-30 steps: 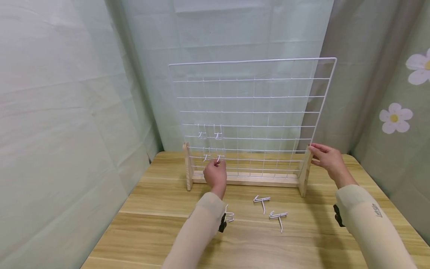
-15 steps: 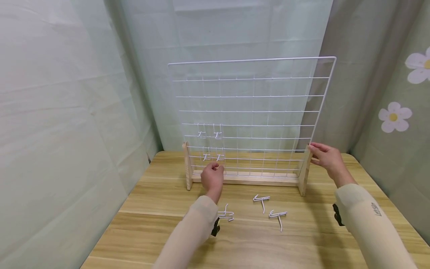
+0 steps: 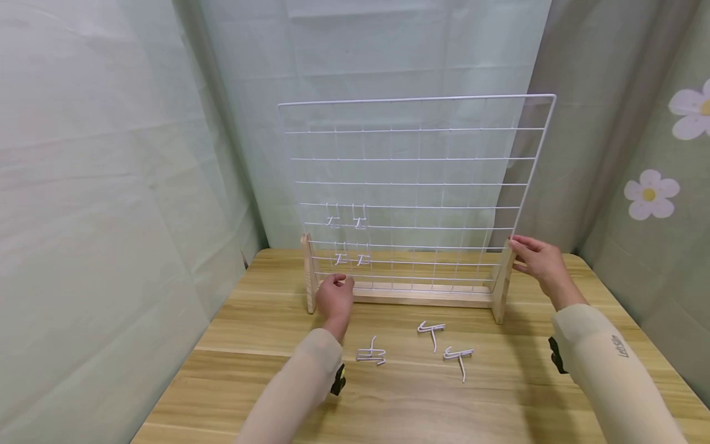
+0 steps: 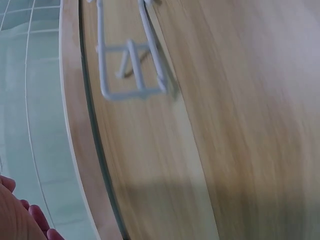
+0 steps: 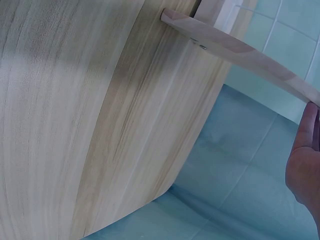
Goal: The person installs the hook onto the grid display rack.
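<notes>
Step in hand looked like fitting hooks: four small white wire hooks [image 3: 349,240] hung low-left on the white wire grid panel in its wooden stand [image 3: 416,185]. Left hand [image 3: 334,297] was loosely curled, apparently empty, at the stand's left foot. Right hand [image 3: 539,263] gripped the stand's right post. Next move probably needs a loose white wire hook [image 3: 370,354] from the wooden table [image 3: 249,370] before the stand. Left wrist view showed that hook [image 4: 131,65] close, blurred; right wrist view only fingers [image 5: 306,165] at the post.

On my right arm's pale beige fabric sleeve [image 3: 610,364] runs a small line of dark lettering, too tiny and blurred for me to read.
</notes>
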Tool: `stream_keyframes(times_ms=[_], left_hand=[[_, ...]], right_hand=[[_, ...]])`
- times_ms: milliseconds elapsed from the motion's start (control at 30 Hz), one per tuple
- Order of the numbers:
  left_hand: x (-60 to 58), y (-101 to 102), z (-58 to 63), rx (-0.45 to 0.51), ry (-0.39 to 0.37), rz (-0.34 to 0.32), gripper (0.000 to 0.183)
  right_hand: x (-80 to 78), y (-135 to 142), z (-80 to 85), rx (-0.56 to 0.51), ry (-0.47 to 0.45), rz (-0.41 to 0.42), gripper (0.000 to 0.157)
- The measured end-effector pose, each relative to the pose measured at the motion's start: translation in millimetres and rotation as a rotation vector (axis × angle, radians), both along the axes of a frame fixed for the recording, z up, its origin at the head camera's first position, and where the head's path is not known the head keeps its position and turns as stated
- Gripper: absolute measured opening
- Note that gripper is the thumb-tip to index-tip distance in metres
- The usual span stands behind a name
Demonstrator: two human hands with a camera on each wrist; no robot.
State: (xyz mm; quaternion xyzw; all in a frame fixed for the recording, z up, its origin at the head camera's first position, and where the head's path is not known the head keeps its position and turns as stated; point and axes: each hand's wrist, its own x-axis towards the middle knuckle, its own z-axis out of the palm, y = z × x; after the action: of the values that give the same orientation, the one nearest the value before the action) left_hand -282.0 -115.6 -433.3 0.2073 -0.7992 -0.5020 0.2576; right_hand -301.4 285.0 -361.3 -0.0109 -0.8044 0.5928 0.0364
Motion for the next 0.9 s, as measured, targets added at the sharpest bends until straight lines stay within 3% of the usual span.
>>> stream_keyframes(times_ms=[133,400,633,800,900], left_hand=[[0.7,-11.7,-1.4,-0.001,0.009,0.011,0.015],[1.8,-38.9,-5.3,-0.007,0.018,0.065,0.018],[-3.4,-65.6,-1.2,0.031,0.072,0.096,0.026],[-17.2,-84.3,11.1,0.060,0.150,0.049,0.036],[-26.1,-93.5,24.7,0.107,0.183,-0.028,0.043]], right_hand=[[1.5,-0.9,0.3,-0.020,0.012,-0.002,0.064],[2.1,-0.8,-0.8,-0.087,0.034,-0.008,0.046],[1.1,0.2,-1.9,-0.086,0.029,-0.006,0.061],[0.2,-1.1,-2.6,-0.072,0.031,-0.008,0.063],[-0.1,-2.1,-2.0,-0.060,0.028,-0.014,0.064]])
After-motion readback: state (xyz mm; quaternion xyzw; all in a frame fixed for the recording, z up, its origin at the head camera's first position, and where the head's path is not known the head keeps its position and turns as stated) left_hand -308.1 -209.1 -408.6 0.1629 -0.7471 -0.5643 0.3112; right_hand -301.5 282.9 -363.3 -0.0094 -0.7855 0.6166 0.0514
